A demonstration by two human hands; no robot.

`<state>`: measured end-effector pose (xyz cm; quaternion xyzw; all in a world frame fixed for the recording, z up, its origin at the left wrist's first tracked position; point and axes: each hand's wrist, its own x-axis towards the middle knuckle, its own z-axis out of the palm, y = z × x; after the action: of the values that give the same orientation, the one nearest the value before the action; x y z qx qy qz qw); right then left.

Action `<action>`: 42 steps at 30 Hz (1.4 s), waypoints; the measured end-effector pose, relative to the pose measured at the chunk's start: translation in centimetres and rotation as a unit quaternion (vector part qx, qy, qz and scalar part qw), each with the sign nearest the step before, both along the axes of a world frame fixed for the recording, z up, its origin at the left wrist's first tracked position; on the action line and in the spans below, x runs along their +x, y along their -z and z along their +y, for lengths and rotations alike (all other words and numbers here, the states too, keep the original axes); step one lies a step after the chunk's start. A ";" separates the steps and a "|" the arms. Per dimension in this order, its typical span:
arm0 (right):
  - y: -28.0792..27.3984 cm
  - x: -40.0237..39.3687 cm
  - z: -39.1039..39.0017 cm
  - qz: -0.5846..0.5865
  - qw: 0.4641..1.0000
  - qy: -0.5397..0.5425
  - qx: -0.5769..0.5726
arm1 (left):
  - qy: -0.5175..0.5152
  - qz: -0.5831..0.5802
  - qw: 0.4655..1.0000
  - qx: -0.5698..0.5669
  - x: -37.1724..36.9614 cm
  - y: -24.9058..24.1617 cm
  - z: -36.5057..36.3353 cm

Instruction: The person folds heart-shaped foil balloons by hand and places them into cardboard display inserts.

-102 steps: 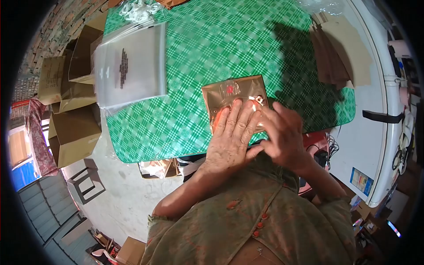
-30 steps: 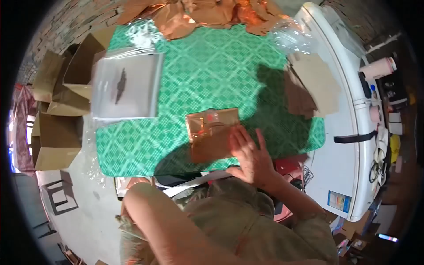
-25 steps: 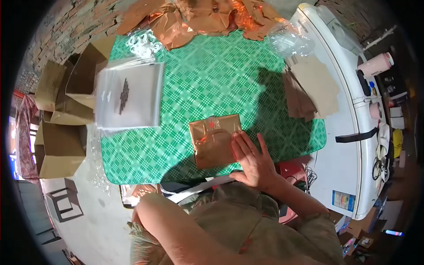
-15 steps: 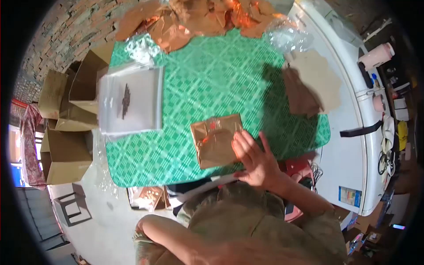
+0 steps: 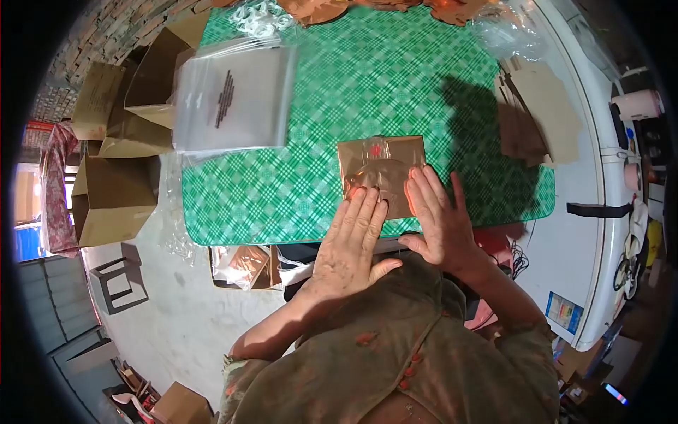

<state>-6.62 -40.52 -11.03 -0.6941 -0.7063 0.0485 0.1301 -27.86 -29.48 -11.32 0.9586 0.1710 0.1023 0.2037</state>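
Observation:
A flat, shiny copper-coloured packet (image 5: 392, 169) in clear wrapping, with a small red mark near its far edge, lies on the green checked tablecloth (image 5: 353, 92) close to the near edge. My left hand (image 5: 349, 244) rests flat with its fingertips on the packet's near left part. Along the packet's right side lies my right hand (image 5: 439, 219), fingers stretched out and thumb apart. Both hands are open and grasp nothing. The fingers hide parts of the packet's near edge.
Clear plastic bags (image 5: 261, 92) are stacked at the left, beside open cardboard boxes (image 5: 120, 191). White loops (image 5: 261, 18) and copper-coloured sheets (image 5: 318, 8) lie at the back. Brown flat pieces (image 5: 540, 113) overlap the table's right edge, next to a white appliance (image 5: 565, 247).
My left hand has come up from below onto the packet. My right hand stays at its right side. The view has shifted, so the table sits higher and further right.

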 end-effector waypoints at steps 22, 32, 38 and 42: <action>-0.4 -0.8 3.7 0.021 0.999 -0.049 0.011 | -0.012 -0.107 0.994 -0.019 1.5 -2.0 2.7; 0.7 -0.9 3.6 0.041 0.997 -0.040 0.047 | 0.054 -0.036 0.998 0.000 4.0 -0.4 4.3; 0.3 1.1 3.5 0.051 0.994 -0.083 0.051 | 0.058 -0.020 0.998 0.034 4.0 0.1 4.2; 0.7 3.2 5.4 0.002 0.992 -0.007 0.122 | 0.059 -0.008 0.998 0.037 4.0 0.0 4.0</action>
<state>-3.39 -35.10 -11.72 -0.6683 -0.7112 -0.0359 0.2151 -23.83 -25.44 -11.29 0.9731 0.1087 0.1036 0.1750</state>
